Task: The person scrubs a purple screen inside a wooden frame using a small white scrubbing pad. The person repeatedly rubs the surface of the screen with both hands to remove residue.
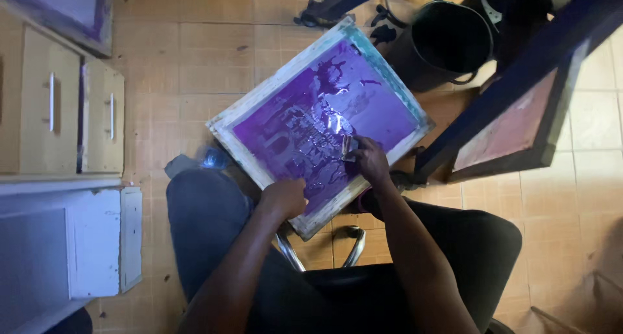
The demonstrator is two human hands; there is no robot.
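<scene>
A wooden screen-printing frame point(224, 128) with a purple mesh point(376, 107) rests tilted across my knees. My left hand point(285, 196) presses on the mesh near the frame's near edge, fingers curled. My right hand point(368, 159) pinches a small pale scrap point(347, 146), perhaps tape or a cloth, against the mesh at its lower middle. A dark figure design shows in the purple coating.
A black bucket point(444, 42) stands beyond the frame on the tiled floor. A dark-framed stand with a reddish panel point(513, 130) is at right. Cabinets with metal handles point(52, 100) and a white board point(97, 240) line the left. Chrome chair legs point(354, 243) show below.
</scene>
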